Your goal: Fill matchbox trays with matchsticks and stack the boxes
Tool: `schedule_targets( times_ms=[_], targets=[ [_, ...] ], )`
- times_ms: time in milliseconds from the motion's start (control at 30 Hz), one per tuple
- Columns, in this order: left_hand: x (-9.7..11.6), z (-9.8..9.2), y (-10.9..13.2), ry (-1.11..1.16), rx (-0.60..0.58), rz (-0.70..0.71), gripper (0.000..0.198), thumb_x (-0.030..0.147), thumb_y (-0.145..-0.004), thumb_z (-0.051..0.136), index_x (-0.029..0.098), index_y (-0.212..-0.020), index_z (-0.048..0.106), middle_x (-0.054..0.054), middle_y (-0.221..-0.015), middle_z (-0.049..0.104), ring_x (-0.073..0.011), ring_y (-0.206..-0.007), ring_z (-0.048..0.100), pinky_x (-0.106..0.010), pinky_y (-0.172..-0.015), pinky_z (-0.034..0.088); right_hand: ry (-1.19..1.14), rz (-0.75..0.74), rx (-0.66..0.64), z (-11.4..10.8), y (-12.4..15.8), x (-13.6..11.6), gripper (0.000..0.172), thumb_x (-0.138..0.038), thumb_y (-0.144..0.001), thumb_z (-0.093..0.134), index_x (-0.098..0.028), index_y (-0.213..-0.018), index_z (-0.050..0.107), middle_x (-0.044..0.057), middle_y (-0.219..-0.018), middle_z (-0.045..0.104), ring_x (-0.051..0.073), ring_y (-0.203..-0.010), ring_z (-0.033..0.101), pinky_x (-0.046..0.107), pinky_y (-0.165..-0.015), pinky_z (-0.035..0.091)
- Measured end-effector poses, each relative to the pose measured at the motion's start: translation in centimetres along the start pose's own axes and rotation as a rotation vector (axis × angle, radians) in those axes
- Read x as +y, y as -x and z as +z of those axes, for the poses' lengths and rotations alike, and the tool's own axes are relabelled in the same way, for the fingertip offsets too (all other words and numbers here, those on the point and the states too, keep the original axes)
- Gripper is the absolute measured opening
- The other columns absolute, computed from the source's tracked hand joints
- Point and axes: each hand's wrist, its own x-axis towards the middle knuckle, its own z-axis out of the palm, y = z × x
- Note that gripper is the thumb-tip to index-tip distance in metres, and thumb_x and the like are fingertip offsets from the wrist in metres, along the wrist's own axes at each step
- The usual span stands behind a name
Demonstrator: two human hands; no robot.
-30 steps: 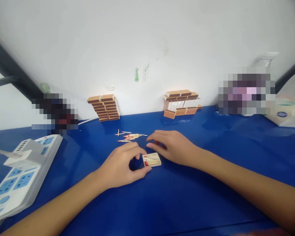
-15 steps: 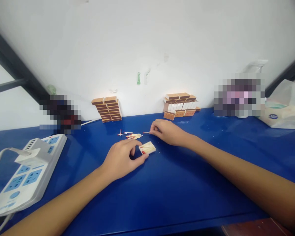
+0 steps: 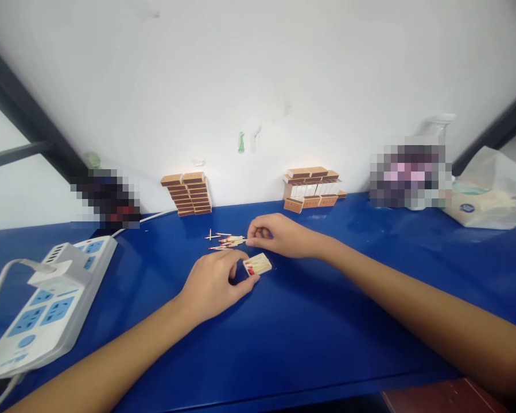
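Note:
My left hand [image 3: 214,281] holds a small open matchbox tray [image 3: 260,264] by its near-left end, between thumb and fingers. Red-headed matches lie inside it, heads toward that hand. Just beyond, a loose pile of matches [image 3: 229,242] is spread on the blue table, red heads mostly to the left. My right hand [image 3: 268,234] is at the pile's right edge. Its thumb and index finger are pinched on the end of a match; the fingertips partly hide it.
Against the wall stand a stack of matchboxes [image 3: 191,195] on the left and another group of matchboxes [image 3: 313,189] on the right. A white power strip [image 3: 55,310] with a plugged-in adapter and cable lies at left. A tissue pack [image 3: 477,203] sits at far right on the blue table [image 3: 283,344].
My right hand has moved left, from beside the pile with a match in its pinch to the pile's right edge. My left hand keeps the tray in nearly the same place.

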Motion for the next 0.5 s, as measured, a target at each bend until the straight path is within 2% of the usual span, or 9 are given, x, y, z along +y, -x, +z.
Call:
schedule_targets(
  times_ms=[100, 233, 333, 500],
  targets=[
    [0.0, 0.1, 0.1, 0.012, 0.004, -0.009, 0.026, 0.042, -0.088, 0.071, 0.022, -0.105, 0.072, 0.004, -0.067, 0.058, -0.015, -0.062, 0.058, -0.029, -0.061, 0.039, 0.083, -0.012, 0.022, 0.4, -1.8, 0.6, 0.009, -0.023, -0.093, 0.069, -0.015, -0.096, 0.072, 0.002, -0.085, 0.068, 0.012, -0.073, 0.056, 0.025, -0.07, 0.04],
    [-0.1, 0.2, 0.1, 0.021, -0.003, 0.003, 0.027, 0.044, -0.089, 0.07, 0.022, -0.104, 0.072, 0.004, -0.066, 0.059, -0.0153, -0.061, 0.058, -0.029, -0.06, 0.038, 0.237, -0.057, 0.007, 1.5, -3.7, 1.1, 0.028, -0.036, -0.089, 0.077, -0.016, -0.109, 0.073, 0.007, -0.101, 0.066, 0.015, -0.082, 0.056, 0.027, -0.075, 0.04],
    [-0.1, 0.2, 0.1, 0.022, -0.011, 0.006, 0.025, 0.043, -0.089, 0.07, 0.022, -0.102, 0.072, 0.004, -0.066, 0.059, -0.0156, -0.062, 0.058, -0.03, -0.06, 0.037, 0.293, -0.055, -0.036, 2.1, -4.3, 1.0, 0.021, -0.036, -0.094, 0.073, -0.017, -0.101, 0.074, 0.007, -0.1, 0.066, 0.016, -0.085, 0.057, 0.027, -0.073, 0.038],
    [0.0, 0.2, 0.0, 0.022, -0.01, 0.014, 0.024, 0.042, -0.089, 0.07, 0.022, -0.102, 0.072, 0.003, -0.068, 0.059, -0.0154, -0.062, 0.057, -0.029, -0.059, 0.036, 0.367, -0.012, -0.018, 2.1, -3.7, 0.5, 0.014, -0.031, -0.096, 0.071, -0.017, -0.097, 0.074, 0.006, -0.1, 0.067, 0.017, -0.087, 0.059, 0.027, -0.074, 0.038]
  ],
)
